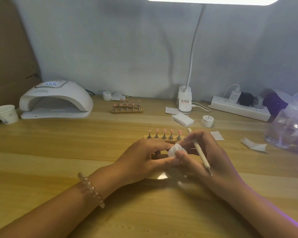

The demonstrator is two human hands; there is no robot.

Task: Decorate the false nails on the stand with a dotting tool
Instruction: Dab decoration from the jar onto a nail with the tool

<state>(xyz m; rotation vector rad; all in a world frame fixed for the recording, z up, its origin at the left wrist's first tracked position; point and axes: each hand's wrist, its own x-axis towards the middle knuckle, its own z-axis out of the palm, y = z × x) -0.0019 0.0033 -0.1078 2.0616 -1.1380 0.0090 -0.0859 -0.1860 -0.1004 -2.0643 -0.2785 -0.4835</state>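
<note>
Head view. Just in front of the low wooden stand (164, 136), which carries 5 pink false nails (171, 131) on small metal pegs, both hands meet above the pale wooden table (41, 152). The left hand (144, 158), with a clear beaded bracelet (91, 189) at its wrist, curls its fingers round a small white round jar (175, 150). The right hand (208, 157) grasps a slim cream dotting tool (199, 150), metal tip toward the person, while its thumb and fingertips press on the same jar.

Far behind the stand and to its left is a second wooden stand of pink nails (126, 107). Further left sit a white domed nail-curing lamp (55, 98) and a white paper cup (5, 114). Behind the stand to its right are a second white jar (207, 121), folded white wipes (182, 119), a white clip-on desk lamp (184, 100) and a white power strip (239, 109). Far right stands a clear plastic container (289, 124).
</note>
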